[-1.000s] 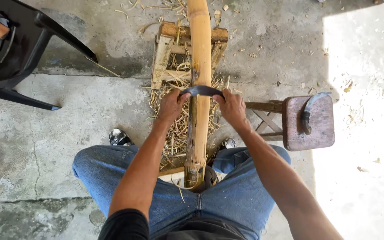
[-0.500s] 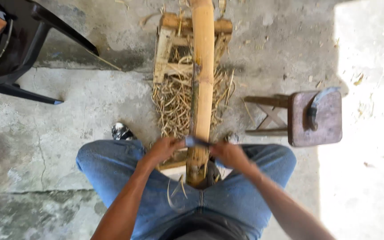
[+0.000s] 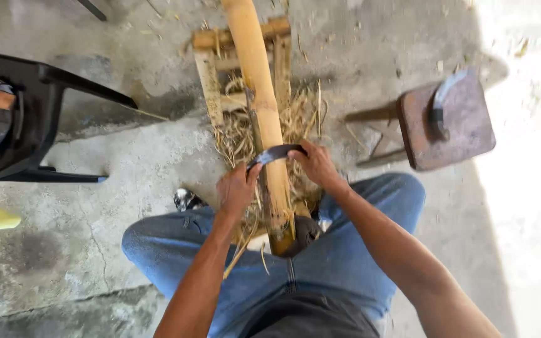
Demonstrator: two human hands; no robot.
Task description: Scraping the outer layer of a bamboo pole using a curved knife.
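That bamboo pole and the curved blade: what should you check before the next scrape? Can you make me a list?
1. Both hands on the blade: left hand and right hand each grip an end of the curved blade. Ok.
2. Blade lies across the bamboo pole. Ok.
3. Pole rests on the wooden frame. Ok.
4. Near end of the pole braced at the lap: partly hidden. Cannot tell.
5. Fingers clear of the cutting edge: blurred. Cannot tell.
6. Spare tool lies on the stool, out of the way. Ok.
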